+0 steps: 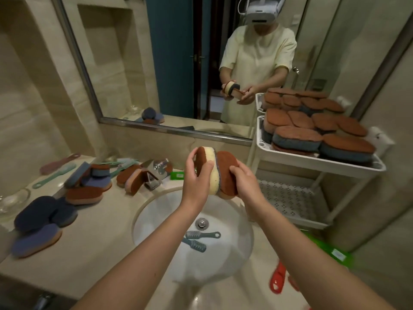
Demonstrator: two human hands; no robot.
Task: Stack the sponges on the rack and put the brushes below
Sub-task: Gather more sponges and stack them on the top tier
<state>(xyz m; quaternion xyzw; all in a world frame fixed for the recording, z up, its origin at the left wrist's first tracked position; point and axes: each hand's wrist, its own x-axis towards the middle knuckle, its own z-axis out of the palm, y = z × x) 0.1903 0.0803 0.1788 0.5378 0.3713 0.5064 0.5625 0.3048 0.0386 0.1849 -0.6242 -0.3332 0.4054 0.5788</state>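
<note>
Above the sink, my left hand point(196, 175) grips a yellow sponge point(211, 170) with a brown face, held on edge. My right hand point(244, 182) grips a second brown-topped sponge point(225, 168) pressed against it. The white rack point(324, 163) stands at the right; its top shelf carries several brown and grey sponges point(312, 130). Its lower shelf point(290, 198) is bare. More sponges point(87, 189) lie on the counter at the left, with blue ones point(42, 222) nearer me. Two teal brushes point(196, 239) lie in the sink basin point(156, 220). Pink and teal brushes point(58, 168) lie at the back left.
A chrome tap point(156, 173) stands behind the basin with a green packet point(177, 175) beside it. A glass dish point(13, 200) sits at the far left. A red brush point(278, 280) and a green packet point(330, 249) lie at the right front. A mirror point(178, 63) fills the wall ahead.
</note>
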